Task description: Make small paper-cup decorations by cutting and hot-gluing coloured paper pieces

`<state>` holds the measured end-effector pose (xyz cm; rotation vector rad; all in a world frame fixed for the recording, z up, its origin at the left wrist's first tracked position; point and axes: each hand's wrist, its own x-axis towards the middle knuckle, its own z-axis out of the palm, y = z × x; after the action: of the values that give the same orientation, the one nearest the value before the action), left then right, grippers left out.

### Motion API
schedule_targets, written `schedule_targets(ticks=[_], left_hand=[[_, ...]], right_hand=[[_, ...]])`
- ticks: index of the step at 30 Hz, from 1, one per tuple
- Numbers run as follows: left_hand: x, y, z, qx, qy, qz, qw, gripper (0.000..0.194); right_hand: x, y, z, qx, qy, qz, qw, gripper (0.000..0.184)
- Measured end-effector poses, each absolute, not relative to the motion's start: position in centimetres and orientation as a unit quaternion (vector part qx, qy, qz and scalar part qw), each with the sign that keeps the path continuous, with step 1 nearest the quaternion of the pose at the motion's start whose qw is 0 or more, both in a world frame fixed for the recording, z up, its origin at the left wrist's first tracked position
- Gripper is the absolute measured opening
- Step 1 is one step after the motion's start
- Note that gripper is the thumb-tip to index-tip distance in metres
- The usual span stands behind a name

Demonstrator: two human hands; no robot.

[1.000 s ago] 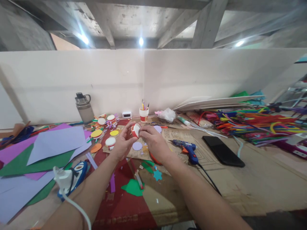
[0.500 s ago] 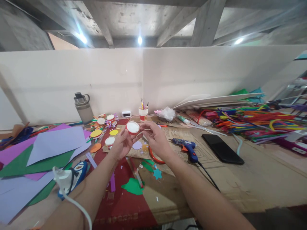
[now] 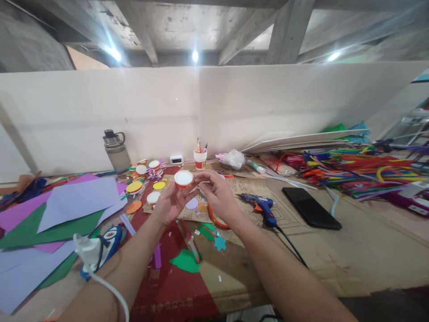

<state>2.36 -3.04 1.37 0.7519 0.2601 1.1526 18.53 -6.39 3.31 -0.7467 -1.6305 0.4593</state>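
Note:
A short red-and-white paper cup piece (image 3: 184,179), its round white face up, is held above the middle of the table. My left hand (image 3: 168,203) grips it from below and the left, fingers curled round its red side. The fingertips of my right hand (image 3: 216,194) pinch at its right edge; whether anything small is between them is hidden. Below my hands lie a pale purple paper disc (image 3: 192,203) and a red-capped pen (image 3: 193,250). A similar white-topped cup piece (image 3: 153,198) sits left of my left hand, near a yellow disc (image 3: 159,184).
To the right lie a blue glue gun (image 3: 264,206) with its cord, a black phone (image 3: 311,208) and piled pipe cleaners (image 3: 351,167). Coloured paper sheets (image 3: 73,201), a plugged power strip (image 3: 109,243) and a water bottle (image 3: 116,152) are on the left. A pen cup (image 3: 200,159) stands behind.
The cup piece has tipped and shifted slightly left, so more of its red side faces me. Both hands stay around it, almost in place.

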Motion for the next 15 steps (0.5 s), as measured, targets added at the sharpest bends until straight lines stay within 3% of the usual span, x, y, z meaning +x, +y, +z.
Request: schedule_targets(ticks=[6, 15], left_hand=[[2.37, -3.29, 1.66, 0.347, 0.109, 0.522, 0.771, 0.042], [2.73, -3.00, 1.06, 0.358, 0.150, 0.528, 0.755, 0.042]], right_hand=[[18.53, -6.71, 3.54, -0.331, -0.710, 0.188, 0.592, 0.020], [18.62, -6.24, 2.91, -0.348, -0.760, 0.081, 0.543, 0.026]])
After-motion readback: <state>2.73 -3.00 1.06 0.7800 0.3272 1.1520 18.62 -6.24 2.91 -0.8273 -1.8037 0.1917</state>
